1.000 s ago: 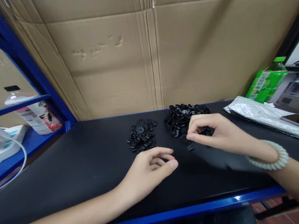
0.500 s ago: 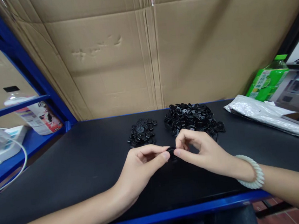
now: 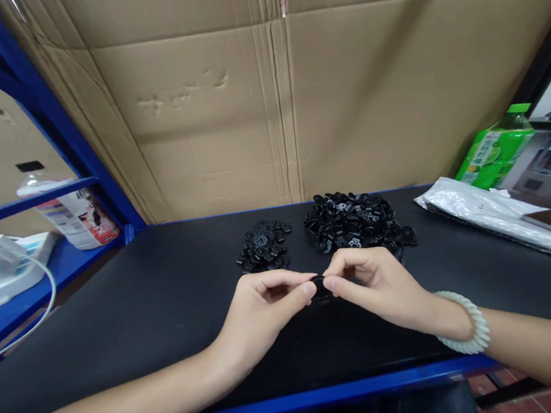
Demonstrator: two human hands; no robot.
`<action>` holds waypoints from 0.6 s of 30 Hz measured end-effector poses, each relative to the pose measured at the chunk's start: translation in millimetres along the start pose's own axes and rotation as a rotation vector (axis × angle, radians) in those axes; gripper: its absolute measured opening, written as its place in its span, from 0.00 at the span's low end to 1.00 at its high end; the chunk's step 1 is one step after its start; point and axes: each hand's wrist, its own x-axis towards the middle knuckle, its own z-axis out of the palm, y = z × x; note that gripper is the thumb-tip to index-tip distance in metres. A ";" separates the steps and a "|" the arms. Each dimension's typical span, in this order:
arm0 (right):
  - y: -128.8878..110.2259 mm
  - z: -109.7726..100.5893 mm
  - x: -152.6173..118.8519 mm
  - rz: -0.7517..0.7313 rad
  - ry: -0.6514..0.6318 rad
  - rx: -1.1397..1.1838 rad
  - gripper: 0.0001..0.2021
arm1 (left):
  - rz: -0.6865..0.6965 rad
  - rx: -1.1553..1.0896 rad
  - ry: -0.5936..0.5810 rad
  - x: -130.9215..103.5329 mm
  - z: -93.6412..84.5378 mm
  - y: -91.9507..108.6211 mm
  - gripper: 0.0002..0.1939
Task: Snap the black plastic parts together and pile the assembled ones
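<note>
A small round black part [image 3: 320, 286] is held between both hands, above the front half of the black table. My left hand [image 3: 270, 304] pinches its left edge between thumb and fingertips. On its right edge, my right hand [image 3: 373, 285] grips with thumb and index finger; a pale coiled band circles that wrist. Just beyond the hands lie a smaller pile of black parts [image 3: 262, 243] to the left and a larger pile of black parts [image 3: 354, 218] to the right.
The black table [image 3: 134, 311] has a blue front edge and cardboard [image 3: 199, 123] behind it. On the right lie a silvery plastic bag [image 3: 490, 208] and a green-capped bottle [image 3: 499, 149]. At left, a bottle [image 3: 74, 213] and a power strip [image 3: 13, 270] with a white cable sit on a blue shelf.
My right index finger has come down onto the round part, closing the gap above the thumb. The camera view has shifted slightly.
</note>
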 end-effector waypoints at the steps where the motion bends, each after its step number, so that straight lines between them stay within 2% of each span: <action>1: 0.6 0.1 -0.2 0.001 0.004 -0.004 0.10 | -0.001 -0.005 -0.003 0.0 -0.2 -0.2 0.06; 18: 2.0 3.5 -0.6 0.012 0.010 0.046 0.09 | 0.039 0.046 0.007 -0.4 -0.6 0.1 0.06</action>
